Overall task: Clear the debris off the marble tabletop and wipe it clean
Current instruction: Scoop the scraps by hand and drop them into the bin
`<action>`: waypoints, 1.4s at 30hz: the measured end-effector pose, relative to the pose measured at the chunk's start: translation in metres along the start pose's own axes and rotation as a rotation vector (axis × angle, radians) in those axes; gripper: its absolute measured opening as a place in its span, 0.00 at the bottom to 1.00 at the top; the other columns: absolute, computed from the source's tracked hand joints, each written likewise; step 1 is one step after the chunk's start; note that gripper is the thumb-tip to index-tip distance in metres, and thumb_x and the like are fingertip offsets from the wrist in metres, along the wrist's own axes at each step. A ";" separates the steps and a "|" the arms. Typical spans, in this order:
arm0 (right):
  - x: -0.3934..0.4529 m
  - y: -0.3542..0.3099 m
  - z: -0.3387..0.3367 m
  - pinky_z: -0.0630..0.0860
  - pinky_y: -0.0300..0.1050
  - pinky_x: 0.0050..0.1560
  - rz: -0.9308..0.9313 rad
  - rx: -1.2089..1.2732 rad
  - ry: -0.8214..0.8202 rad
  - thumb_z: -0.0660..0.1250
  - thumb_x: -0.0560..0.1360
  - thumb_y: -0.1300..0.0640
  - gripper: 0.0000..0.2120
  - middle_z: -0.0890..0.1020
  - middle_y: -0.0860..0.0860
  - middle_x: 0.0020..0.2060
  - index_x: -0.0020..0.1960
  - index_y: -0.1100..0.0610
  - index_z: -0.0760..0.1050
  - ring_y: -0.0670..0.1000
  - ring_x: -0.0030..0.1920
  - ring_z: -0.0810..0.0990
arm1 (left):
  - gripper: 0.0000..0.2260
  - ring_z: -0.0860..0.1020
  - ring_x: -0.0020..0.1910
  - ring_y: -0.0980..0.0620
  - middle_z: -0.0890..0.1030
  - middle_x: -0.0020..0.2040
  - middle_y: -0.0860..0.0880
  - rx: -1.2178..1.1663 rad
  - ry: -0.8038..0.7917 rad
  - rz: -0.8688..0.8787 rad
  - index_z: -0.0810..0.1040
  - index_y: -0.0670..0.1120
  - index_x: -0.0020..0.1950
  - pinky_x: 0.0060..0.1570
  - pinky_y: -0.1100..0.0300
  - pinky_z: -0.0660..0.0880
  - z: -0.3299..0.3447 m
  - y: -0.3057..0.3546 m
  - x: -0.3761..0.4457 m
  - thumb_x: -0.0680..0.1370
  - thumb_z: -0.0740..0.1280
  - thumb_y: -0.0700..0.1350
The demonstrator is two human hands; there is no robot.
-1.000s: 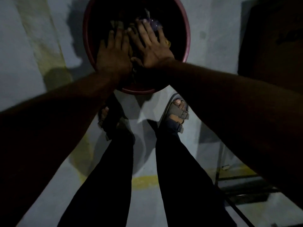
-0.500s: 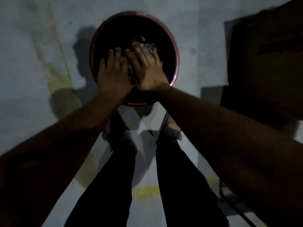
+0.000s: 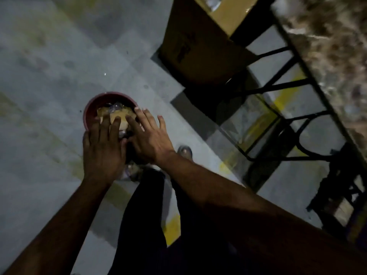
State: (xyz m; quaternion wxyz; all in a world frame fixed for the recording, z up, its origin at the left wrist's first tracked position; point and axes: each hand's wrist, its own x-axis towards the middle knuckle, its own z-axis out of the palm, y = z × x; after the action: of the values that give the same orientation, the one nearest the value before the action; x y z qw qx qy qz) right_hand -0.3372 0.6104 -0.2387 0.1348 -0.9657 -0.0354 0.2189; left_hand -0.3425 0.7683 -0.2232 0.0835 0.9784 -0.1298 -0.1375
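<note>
A round red bin (image 3: 90,111) stands on the grey floor below me, with crumpled paper and clear plastic debris (image 3: 116,112) inside it. My left hand (image 3: 103,145) and my right hand (image 3: 148,135) hover side by side above the bin's near half, palms down, fingers spread, holding nothing. The brown speckled marble tabletop (image 3: 329,52) runs along the right edge of the view, blurred by motion.
A brown cardboard box (image 3: 198,42) stands on the floor beyond the bin, next to the table. The table's black metal frame (image 3: 282,86) sits under the top. Yellow painted lines (image 3: 286,92) cross the floor. My dark-trousered legs and a sandalled foot (image 3: 184,151) are below my hands.
The view has swung up and to the right, bringing the table and box into sight. My hands have risen away from the bin, which looks smaller and further off.
</note>
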 end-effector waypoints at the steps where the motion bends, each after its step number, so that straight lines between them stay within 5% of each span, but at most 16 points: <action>1: -0.023 -0.002 -0.020 0.51 0.67 0.77 -0.010 0.072 0.019 0.63 0.81 0.44 0.30 0.58 0.56 0.82 0.80 0.49 0.61 0.57 0.81 0.52 | 0.27 0.59 0.78 0.38 0.60 0.80 0.40 0.014 0.012 0.037 0.58 0.45 0.81 0.71 0.41 0.60 -0.021 0.005 -0.007 0.83 0.52 0.54; 8: -0.168 0.003 -0.062 0.51 0.64 0.78 0.141 0.109 0.204 0.60 0.82 0.45 0.30 0.55 0.57 0.82 0.81 0.51 0.58 0.59 0.81 0.52 | 0.28 0.63 0.75 0.35 0.65 0.77 0.37 0.055 0.010 0.302 0.63 0.43 0.79 0.67 0.37 0.65 -0.082 0.056 -0.070 0.81 0.55 0.53; 12: -0.244 0.027 -0.054 0.60 0.62 0.74 0.230 0.147 0.324 0.59 0.82 0.44 0.28 0.61 0.58 0.80 0.80 0.52 0.62 0.62 0.78 0.60 | 0.26 0.63 0.76 0.39 0.66 0.77 0.42 0.038 0.013 0.408 0.63 0.48 0.79 0.69 0.37 0.64 -0.085 0.116 -0.110 0.82 0.57 0.53; 19: -0.365 0.087 -0.049 0.68 0.59 0.68 0.559 0.267 0.446 0.59 0.82 0.44 0.29 0.62 0.57 0.80 0.81 0.51 0.60 0.61 0.75 0.64 | 0.28 0.59 0.78 0.42 0.61 0.80 0.45 0.045 -0.235 0.633 0.59 0.51 0.81 0.72 0.42 0.61 -0.077 0.238 -0.170 0.82 0.63 0.54; 26: -0.404 0.167 -0.052 0.70 0.57 0.70 0.808 0.283 0.437 0.60 0.82 0.48 0.28 0.67 0.59 0.77 0.80 0.54 0.61 0.61 0.74 0.66 | 0.30 0.60 0.77 0.44 0.62 0.80 0.46 0.141 -0.362 0.823 0.57 0.49 0.81 0.73 0.47 0.62 -0.053 0.332 -0.129 0.82 0.62 0.55; 31: -0.361 0.267 0.003 0.70 0.58 0.71 0.882 0.356 0.402 0.62 0.81 0.52 0.29 0.67 0.59 0.77 0.80 0.55 0.62 0.61 0.73 0.67 | 0.29 0.65 0.74 0.44 0.67 0.77 0.45 0.185 -0.400 0.917 0.63 0.47 0.79 0.70 0.47 0.65 0.033 0.371 -0.059 0.80 0.59 0.56; 35: -0.288 0.389 0.104 0.64 0.53 0.75 0.869 0.351 0.376 0.63 0.81 0.55 0.28 0.66 0.62 0.77 0.80 0.60 0.62 0.62 0.73 0.66 | 0.28 0.75 0.64 0.37 0.77 0.67 0.38 0.041 -0.184 0.862 0.72 0.41 0.73 0.57 0.44 0.73 0.166 0.383 0.000 0.77 0.57 0.55; 39: -0.213 0.496 0.241 0.65 0.55 0.72 0.851 0.266 0.243 0.57 0.83 0.53 0.28 0.70 0.67 0.72 0.79 0.65 0.61 0.67 0.71 0.69 | 0.29 0.69 0.70 0.38 0.71 0.73 0.39 0.071 -0.235 0.752 0.62 0.43 0.79 0.62 0.45 0.68 0.315 0.392 0.028 0.80 0.65 0.51; 42: -0.166 0.559 0.322 0.60 0.53 0.75 0.904 0.207 0.112 0.53 0.87 0.52 0.27 0.62 0.63 0.78 0.82 0.63 0.54 0.64 0.76 0.63 | 0.31 0.62 0.75 0.42 0.65 0.77 0.41 -0.024 -0.256 0.581 0.56 0.45 0.81 0.69 0.45 0.63 0.409 0.400 0.054 0.82 0.63 0.55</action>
State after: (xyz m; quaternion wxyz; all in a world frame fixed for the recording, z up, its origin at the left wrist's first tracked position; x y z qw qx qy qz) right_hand -0.6212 0.1307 -0.6034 0.1231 -0.8761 0.4183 0.2058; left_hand -0.5036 0.3206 -0.5449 0.1137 0.8741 -0.4118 -0.2313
